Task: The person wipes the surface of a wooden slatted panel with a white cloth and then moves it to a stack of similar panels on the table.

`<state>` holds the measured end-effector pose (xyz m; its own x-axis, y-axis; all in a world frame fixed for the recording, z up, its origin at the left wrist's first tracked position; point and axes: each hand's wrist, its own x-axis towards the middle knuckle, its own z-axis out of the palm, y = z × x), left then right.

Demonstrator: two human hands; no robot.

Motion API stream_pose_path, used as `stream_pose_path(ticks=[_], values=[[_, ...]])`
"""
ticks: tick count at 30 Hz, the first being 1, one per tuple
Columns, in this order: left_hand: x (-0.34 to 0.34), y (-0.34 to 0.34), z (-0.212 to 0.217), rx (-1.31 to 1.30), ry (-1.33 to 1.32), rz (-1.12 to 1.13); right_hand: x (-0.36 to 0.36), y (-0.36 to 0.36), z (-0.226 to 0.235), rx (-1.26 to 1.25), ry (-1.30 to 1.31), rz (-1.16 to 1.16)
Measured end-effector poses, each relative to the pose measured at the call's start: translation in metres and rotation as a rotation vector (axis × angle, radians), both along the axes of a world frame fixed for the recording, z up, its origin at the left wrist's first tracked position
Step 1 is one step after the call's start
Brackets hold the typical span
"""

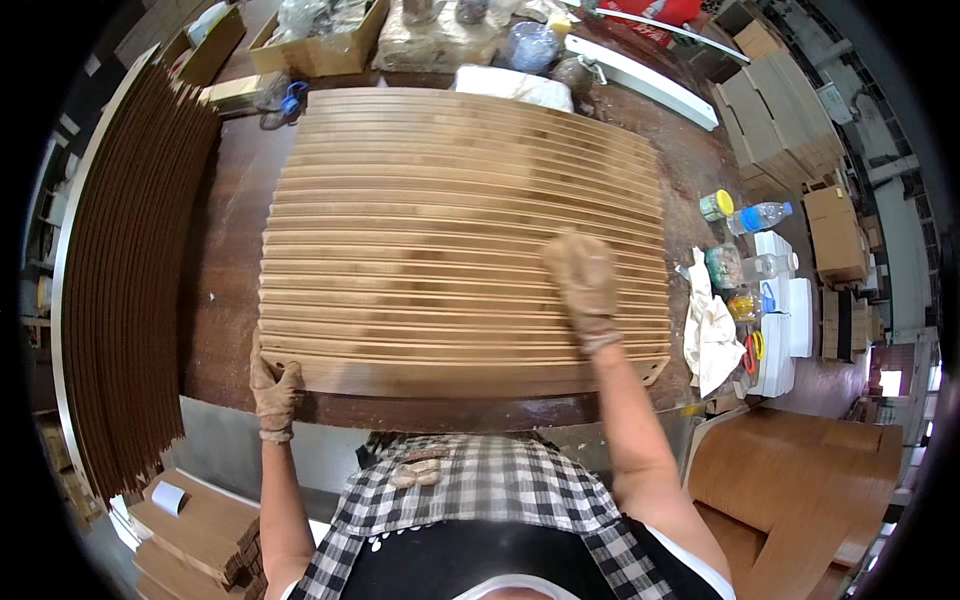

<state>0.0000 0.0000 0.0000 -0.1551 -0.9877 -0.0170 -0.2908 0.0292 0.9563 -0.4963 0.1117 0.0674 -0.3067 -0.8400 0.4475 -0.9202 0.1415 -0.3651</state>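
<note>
A wide grooved wooden panel (pixel 430 240) lies flat on the dark brown table, its ridges running left to right. Patches of its surface look darker than the rest. My left hand (pixel 276 395), in a tan work glove, grips the panel's near left corner. Its fingers lie along the side edge and the thumb is near the corner hole. My right hand (pixel 585 280), gloved too, rests over the right half of the panel. Motion blurs its fingers, so whether it holds anything does not show.
Many brown panels (pixel 125 270) stand stacked on edge at the left. A white cloth (pixel 709 330), bottles (pixel 760 217), jars and scissors (pixel 753 350) sit at the right. Boxes (pixel 320 50) and wrapped bundles line the far side. Curved wooden sheets (pixel 800 480) lie at lower right.
</note>
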Motion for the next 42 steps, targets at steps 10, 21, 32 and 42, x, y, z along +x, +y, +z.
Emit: stream_pose_path(ticks=[10,21,32,42], values=[[0.013,-0.006,-0.026,0.069,0.116,-0.009,-0.018,0.031,0.038,-0.242,0.007,0.113],[0.013,-0.006,-0.002,0.178,0.022,-0.002,-0.180,0.142,0.008,-0.144,0.008,-0.448],[-0.011,-0.003,0.005,0.089,0.294,-0.071,0.009,0.009,-0.005,-0.063,0.235,-0.069],[-0.015,0.004,0.021,-0.179,-0.245,-0.040,0.272,-0.203,0.006,-0.104,-0.083,0.372]])
